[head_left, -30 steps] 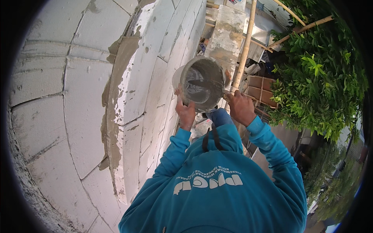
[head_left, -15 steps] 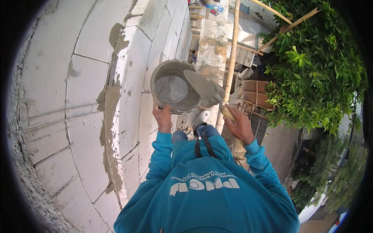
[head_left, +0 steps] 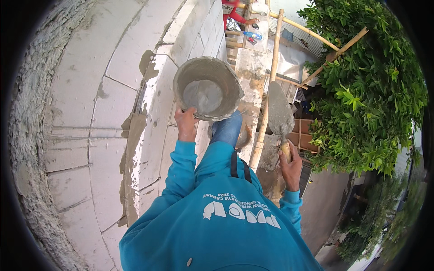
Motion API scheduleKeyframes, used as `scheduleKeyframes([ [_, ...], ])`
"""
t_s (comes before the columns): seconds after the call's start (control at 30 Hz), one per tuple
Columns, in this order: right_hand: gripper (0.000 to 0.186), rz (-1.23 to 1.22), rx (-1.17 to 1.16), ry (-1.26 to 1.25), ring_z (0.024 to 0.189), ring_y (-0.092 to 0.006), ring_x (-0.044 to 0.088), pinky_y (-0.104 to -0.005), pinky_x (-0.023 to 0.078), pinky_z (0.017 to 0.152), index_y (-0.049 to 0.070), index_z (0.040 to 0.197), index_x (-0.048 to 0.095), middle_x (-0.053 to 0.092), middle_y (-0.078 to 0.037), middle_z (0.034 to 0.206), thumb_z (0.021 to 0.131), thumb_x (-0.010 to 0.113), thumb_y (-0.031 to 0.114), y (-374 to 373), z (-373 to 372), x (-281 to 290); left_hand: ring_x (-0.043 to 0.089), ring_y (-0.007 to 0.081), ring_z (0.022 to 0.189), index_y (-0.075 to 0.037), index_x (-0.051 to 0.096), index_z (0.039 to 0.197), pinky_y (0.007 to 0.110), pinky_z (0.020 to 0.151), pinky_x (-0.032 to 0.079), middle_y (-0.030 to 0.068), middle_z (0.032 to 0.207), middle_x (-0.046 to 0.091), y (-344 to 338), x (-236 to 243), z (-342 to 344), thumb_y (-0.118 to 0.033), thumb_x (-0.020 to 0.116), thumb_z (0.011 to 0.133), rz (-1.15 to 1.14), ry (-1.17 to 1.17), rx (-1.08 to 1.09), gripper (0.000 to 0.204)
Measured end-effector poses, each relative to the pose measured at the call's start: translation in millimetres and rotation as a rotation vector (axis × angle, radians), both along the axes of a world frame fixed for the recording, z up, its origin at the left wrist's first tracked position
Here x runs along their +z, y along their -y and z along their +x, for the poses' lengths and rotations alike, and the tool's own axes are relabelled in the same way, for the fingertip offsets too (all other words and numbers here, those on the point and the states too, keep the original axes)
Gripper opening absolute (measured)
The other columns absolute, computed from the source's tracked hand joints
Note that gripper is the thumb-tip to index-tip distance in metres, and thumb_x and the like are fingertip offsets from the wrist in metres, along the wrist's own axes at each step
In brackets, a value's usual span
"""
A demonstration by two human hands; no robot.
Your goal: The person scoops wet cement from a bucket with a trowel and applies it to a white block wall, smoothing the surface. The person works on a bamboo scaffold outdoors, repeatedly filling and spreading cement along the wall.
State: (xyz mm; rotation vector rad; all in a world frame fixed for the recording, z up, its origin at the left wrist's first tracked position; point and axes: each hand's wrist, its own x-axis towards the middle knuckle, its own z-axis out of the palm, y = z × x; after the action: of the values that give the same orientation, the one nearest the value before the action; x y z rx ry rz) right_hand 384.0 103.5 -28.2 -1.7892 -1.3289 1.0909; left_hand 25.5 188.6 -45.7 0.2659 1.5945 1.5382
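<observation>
The left hand (head_left: 186,124) grips the rim of a bucket (head_left: 208,88) holding grey mortar. The right hand (head_left: 290,167) is closed around a mortar-smeared trowel (head_left: 280,115).

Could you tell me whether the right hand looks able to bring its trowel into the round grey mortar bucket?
Probably yes: the right hand holds the mortar-coated trowel beside the round grey bucket, whose open mouth looks unobstructed.

1 head view looks steeply down, close along the block wall (head_left: 90,126).
</observation>
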Motion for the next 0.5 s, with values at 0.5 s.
scheduleKeyframes([
  [0.5, 0.056, 0.078, 0.237, 0.143, 0.119, -0.0249, 0.061, -0.0358, 0.047, 0.102, 0.002, 0.137, 0.054, 0.063, -0.018, 0.130, 0.085, 0.073, 0.009, -173.5, -0.7, 12.0, 0.064, 0.0227, 0.096, -0.006, 0.052, 0.131, 0.037, 0.068, 0.060, 0.0108, 0.114, 0.061, -160.1, -59.5, 4.3, 0.001, 0.059, 0.076, -0.081, -0.075, -0.055, 0.056],
])
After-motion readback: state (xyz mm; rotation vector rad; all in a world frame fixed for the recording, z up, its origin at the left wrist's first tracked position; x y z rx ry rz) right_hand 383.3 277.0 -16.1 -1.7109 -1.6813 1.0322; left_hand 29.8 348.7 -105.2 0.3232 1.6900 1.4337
